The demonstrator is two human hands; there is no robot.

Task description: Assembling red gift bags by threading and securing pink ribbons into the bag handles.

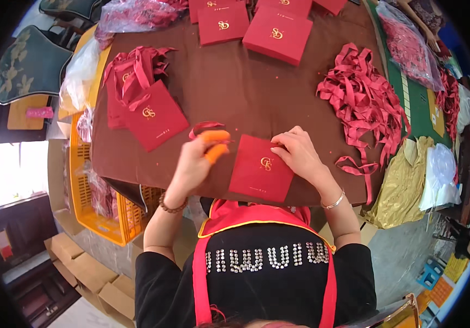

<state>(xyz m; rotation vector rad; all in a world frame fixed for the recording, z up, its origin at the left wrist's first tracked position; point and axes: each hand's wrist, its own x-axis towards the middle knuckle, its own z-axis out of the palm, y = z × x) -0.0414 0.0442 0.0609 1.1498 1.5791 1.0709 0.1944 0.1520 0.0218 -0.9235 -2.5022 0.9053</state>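
A flat red square paper bag (pixel 257 177) with a gold emblem lies at the table's near edge, in front of my body. My right hand (pixel 300 150) grips its upper right corner, thumb on the front and fingers bent over the edge. Left of the bag, my left hand (pixel 197 158) is raised with orange covers on thumb and forefinger. A short red ribbon (pixel 205 126) curls around its fingertips and appears to be held there; part of it hides behind the fingers.
Red bags (pixel 158 117) with ribbons lie at left, and stacked red bags (pixel 278 35) at the far side. A heap of red ribbons (pixel 360 93) covers the right of the brown-clothed table (pixel 218 82). An orange crate (pixel 101 221) stands below left; a gold bag (pixel 401 183) sits right.
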